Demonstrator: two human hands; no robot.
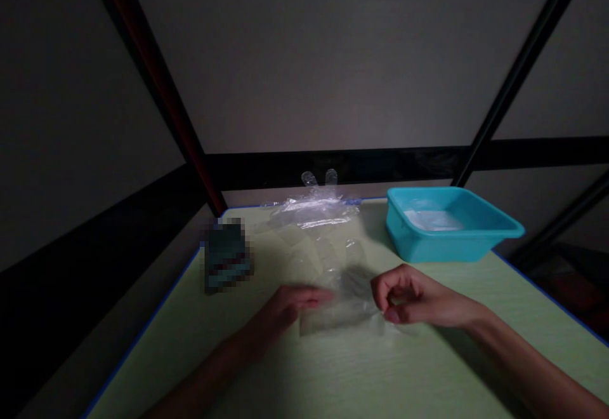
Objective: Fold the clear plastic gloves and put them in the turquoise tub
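A clear plastic disposable glove (349, 305) lies spread on the pale green table (295, 381), its fingers pointing to the far side. My right hand (412, 296) is closed in a pinch on the glove's near right edge. My left hand (299, 299) stretches flat over the glove's left part, fingers extended and their tips smeared by motion. Whether it touches the film I cannot tell. Beyond them sits a crumpled pile of clear plastic gloves (314, 211), with two glove fingers standing up at the back.
A turquoise plastic basin (447, 244) stands at the back right with some clear plastic in it. On the left lies a dark, pixelated object (228, 257). Blue edging runs round the table, and a grey panelled wall (304, 57) rises behind it.
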